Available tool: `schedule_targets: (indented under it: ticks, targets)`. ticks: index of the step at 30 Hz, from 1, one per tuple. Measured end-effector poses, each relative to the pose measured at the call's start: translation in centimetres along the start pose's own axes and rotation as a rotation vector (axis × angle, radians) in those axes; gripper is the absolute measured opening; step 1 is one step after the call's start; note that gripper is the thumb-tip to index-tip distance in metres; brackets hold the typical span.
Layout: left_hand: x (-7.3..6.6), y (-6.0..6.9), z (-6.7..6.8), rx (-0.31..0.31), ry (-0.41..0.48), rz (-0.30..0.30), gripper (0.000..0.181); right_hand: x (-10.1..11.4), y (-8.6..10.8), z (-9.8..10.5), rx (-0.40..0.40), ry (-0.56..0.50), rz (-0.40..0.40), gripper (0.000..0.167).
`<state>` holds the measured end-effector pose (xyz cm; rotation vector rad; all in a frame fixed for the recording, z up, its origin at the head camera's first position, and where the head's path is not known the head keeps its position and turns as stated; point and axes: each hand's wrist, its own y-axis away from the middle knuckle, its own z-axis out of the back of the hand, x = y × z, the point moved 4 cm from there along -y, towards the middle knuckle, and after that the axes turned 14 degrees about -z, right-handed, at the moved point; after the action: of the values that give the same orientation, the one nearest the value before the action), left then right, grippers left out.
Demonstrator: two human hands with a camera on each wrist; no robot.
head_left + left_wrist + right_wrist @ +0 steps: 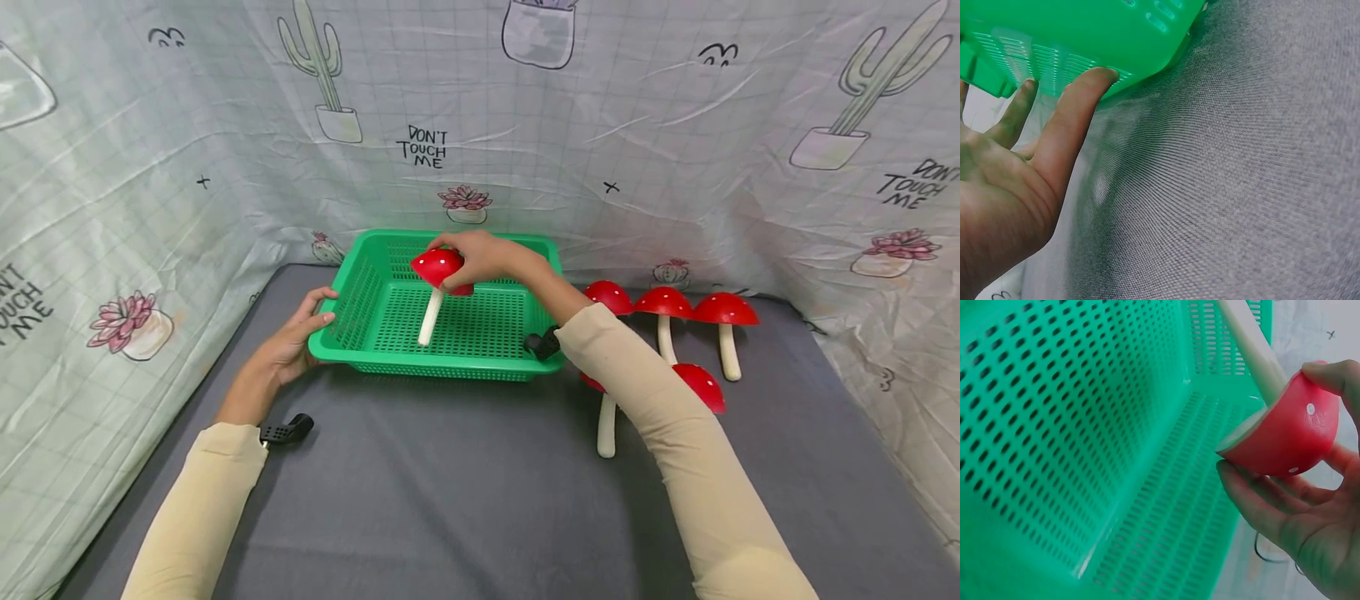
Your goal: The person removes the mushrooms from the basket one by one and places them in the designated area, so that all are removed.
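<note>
My right hand point(480, 254) grips a toy mushroom by its red, white-dotted cap point(437, 265), above the inside of a green plastic basket point(442, 360). The pale stem points down toward the basket floor. In the right wrist view, fingers and thumb span the mushroom cap point(1294, 434), and part of the hand is cut off by the frame. At the basket's left end, my left hand point(296, 337) touches the rim with fairly straight fingers. The left wrist view shows its extended thumb point(1075, 115) against the basket's outer wall point(1079, 37).
Several more red-capped mushrooms lie right of the basket, among them one at the far right point(726, 310) and one nearer the front point(607, 425). My right forearm partly covers some. Printed cloth walls point(637, 100) enclose the grey table point(450, 483) at the back and sides.
</note>
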<state>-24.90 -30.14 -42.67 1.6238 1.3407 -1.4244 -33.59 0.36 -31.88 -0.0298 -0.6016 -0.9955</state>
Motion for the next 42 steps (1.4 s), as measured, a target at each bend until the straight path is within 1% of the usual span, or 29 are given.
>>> schedule_targets:
  ticks: [7, 12, 21, 30, 37, 42]
  targets:
    - [-0.2, 0.3, 0.4, 0.017, 0.017, -0.02, 0.025, -0.7, 2.5, 1.7, -0.054, -0.022, -0.017, 0.064]
    - [-0.2, 0.3, 0.5, 0.033, 0.034, -0.035, 0.025, -1.6, 4.0, 2.7, -0.09, -0.029, -0.034, 0.065]
    - [-0.1, 0.1, 0.6, 0.037, 0.033, -0.033, 0.026, -3.2, 6.9, 3.9, -0.136, -0.045, -0.034, 0.062]
    - [-0.1, -0.1, 0.5, 0.036, 0.034, -0.035, 0.025, -4.5, 10.3, 5.4, -0.199, 0.036, -0.035, 0.06]
    - [0.0, -0.3, 0.5, 0.033, 0.035, -0.027, 0.025, -5.4, 12.6, 5.9, -0.21, 0.053, -0.046, 0.063]
    - [0.2, -0.3, 0.4, 0.025, 0.03, -0.021, 0.025, -6.3, 13.7, 5.9, -0.228, 0.077, -0.036, 0.065]
